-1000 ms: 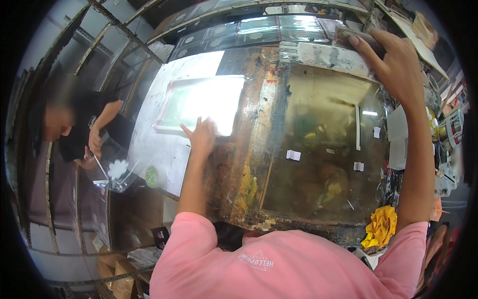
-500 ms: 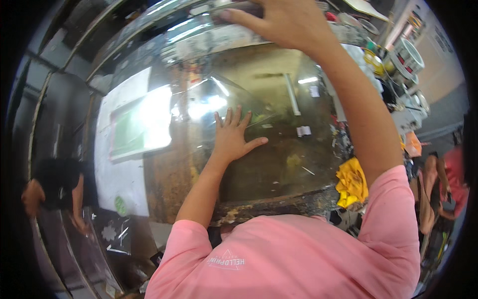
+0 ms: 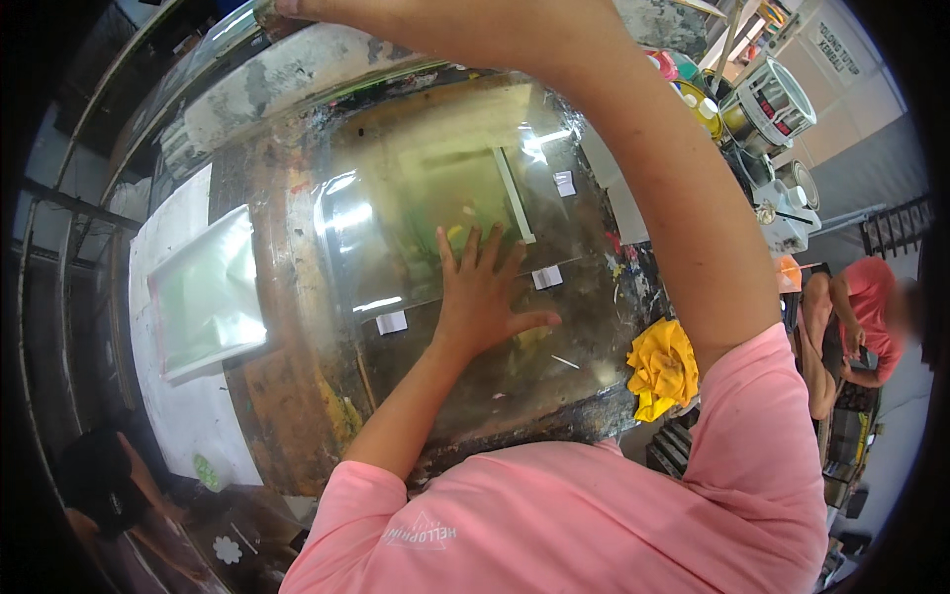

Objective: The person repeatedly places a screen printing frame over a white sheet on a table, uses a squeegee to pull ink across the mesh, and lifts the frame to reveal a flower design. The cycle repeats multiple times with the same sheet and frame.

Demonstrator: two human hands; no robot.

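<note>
While the left hand (image 3: 480, 297) lies spread on one clear sheet (image 3: 411, 223) | three white tabs (image 3: 392, 323) and one white strip (image 3: 513, 193) show | right hand (image 3: 406, 18): grip cropped, cannot tell

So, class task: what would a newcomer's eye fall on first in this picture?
Probably the crumpled yellow cloth, bright at the near right edge of the table. Then the left hand in the middle, fingers spread over a clear sheet, and the shiny plastic film at left.
</note>
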